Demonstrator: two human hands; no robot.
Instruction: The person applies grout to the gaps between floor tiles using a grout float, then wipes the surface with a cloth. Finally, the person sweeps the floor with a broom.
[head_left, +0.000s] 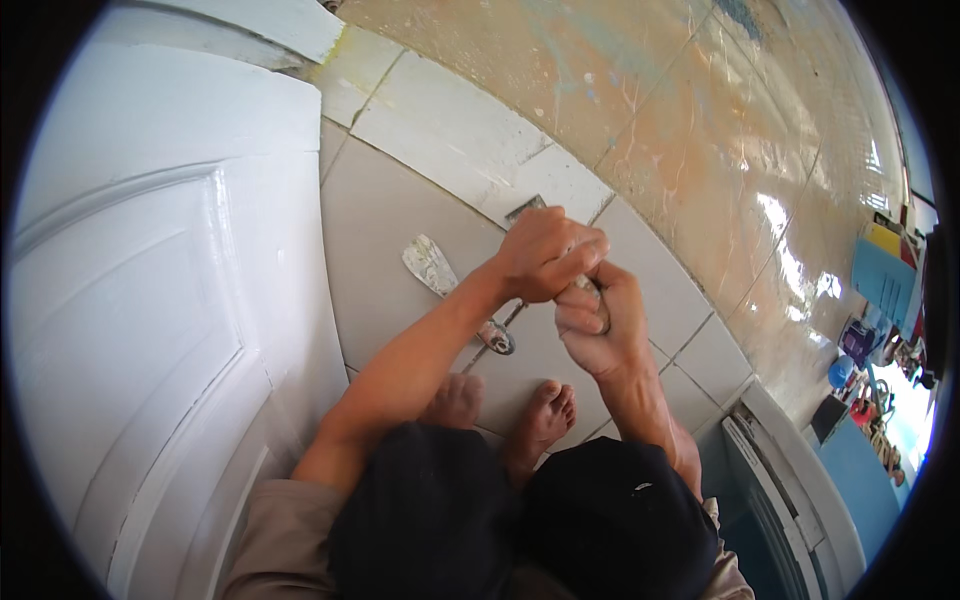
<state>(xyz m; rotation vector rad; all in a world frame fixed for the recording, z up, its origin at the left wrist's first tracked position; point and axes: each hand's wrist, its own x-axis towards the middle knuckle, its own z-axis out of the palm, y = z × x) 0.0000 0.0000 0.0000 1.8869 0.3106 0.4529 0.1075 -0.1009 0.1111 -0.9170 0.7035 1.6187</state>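
My left hand [545,252] and my right hand [608,322] are closed together around one tool, in front of my bent knees. It looks like a scraper [524,208], with a dark flat blade edge showing past my left knuckles and a pale, crusted handle between my fists. Most of its length is hidden by my fingers. On the tiles under my left forearm lies a putty knife [430,264], its broad blade coated in whitish paint. The handle end [497,338] of that knife shows on the other side of my arm.
A white panelled door [160,290] stands close on my left. Pale floor tiles [390,200] meet a shiny, stained tan floor [680,120] beyond. My bare foot [543,415] is below my hands. A white frame [800,480] and assorted objects stand at the right.
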